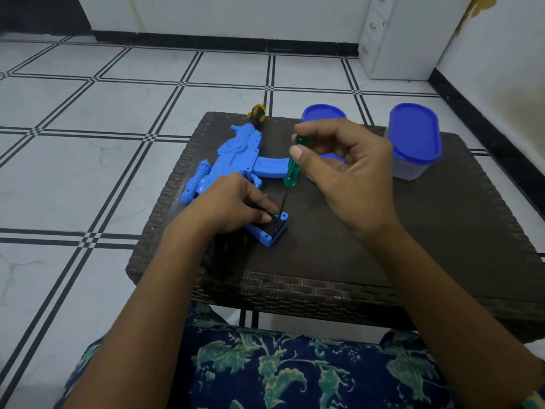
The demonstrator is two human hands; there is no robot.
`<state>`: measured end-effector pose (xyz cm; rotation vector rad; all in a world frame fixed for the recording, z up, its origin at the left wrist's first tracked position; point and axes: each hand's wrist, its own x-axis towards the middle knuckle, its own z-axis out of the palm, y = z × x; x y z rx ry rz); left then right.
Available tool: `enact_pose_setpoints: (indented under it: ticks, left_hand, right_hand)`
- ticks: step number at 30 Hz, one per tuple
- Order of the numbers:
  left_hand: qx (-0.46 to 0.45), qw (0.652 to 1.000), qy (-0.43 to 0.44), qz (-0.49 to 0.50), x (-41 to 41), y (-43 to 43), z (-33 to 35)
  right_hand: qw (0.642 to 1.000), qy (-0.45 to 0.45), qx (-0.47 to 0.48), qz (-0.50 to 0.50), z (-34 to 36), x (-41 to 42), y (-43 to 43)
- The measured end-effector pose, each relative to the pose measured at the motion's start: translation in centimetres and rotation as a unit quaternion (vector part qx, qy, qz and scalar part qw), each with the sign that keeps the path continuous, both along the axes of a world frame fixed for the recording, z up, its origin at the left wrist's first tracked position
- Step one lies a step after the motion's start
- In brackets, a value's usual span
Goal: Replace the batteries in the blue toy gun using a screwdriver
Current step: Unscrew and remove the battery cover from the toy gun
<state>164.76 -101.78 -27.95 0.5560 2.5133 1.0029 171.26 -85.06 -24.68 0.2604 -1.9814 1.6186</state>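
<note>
The blue toy gun [236, 154] lies on its side on the dark woven table [413, 246], barrel pointing left and grip end toward me. My left hand [236, 205] grips the gun's grip, a fingertip on the black battery cover [275, 227] at its end. My right hand [345, 175] pinches the green handle of a screwdriver [292, 165] between thumb and fingers. Its thin shaft slants down to the near corner of the black cover. Whether the tip sits in a screw is too small to tell.
A second screwdriver with a black and yellow handle [256, 112] lies behind the gun at the table's far edge. A round blue-lidded container [323, 115] and a taller oval blue-lidded container [414, 140] stand at the back right. Tiled floor surrounds the table.
</note>
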Motion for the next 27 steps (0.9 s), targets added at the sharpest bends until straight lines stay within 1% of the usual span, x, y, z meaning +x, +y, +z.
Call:
enact_pose_setpoints:
  ticks: [7,13,21,27]
  left_hand:
    - [0.004,1.0,-0.007,-0.005,-0.09,-0.06,-0.13]
    - [0.006,1.0,0.004,-0.01,0.09,-0.05,0.13]
    - [0.008,1.0,-0.004,-0.011,0.16,-0.12,0.12]
    - [0.013,1.0,-0.006,-0.012,0.06,-0.1,0.13]
  right_hand:
    - [1.0,-0.008,0.022,0.01,-0.46,-0.07,-0.29]
    - [0.999,-0.003,0.042,0.006,-0.4,-0.06,-0.19]
    - [0.999,-0.001,0.039,0.013,-0.69,-0.04,-0.52]
    - [0.999,0.009,0.045,-0.001,-0.83,-0.15,-0.5]
